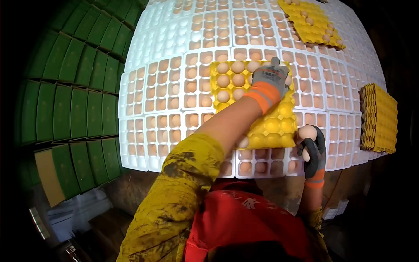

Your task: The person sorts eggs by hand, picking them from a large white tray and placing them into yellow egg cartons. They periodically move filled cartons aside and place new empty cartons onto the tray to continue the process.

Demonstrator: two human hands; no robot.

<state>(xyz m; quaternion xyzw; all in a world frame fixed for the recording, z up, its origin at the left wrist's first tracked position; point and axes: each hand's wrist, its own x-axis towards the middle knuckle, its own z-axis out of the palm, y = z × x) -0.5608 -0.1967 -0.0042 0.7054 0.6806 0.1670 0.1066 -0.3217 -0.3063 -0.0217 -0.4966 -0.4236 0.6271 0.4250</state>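
My left hand, in a grey glove with an orange cuff, reaches over a yellow egg tray. Its fingers curl down among the eggs at the tray's upper right; what they hold is hidden. Brown eggs fill several cups in the tray's upper left, while many lower cups are bare. Right of the tray's lower corner, my right hand, in a dark glove, is closed round two eggs. Another egg lies by the tray's lower left edge.
White compartment trays holding eggs spread beneath and around. A second yellow tray with a few eggs lies at the upper right. Stacked yellow trays stand at the far right. Green boxes line the left side.
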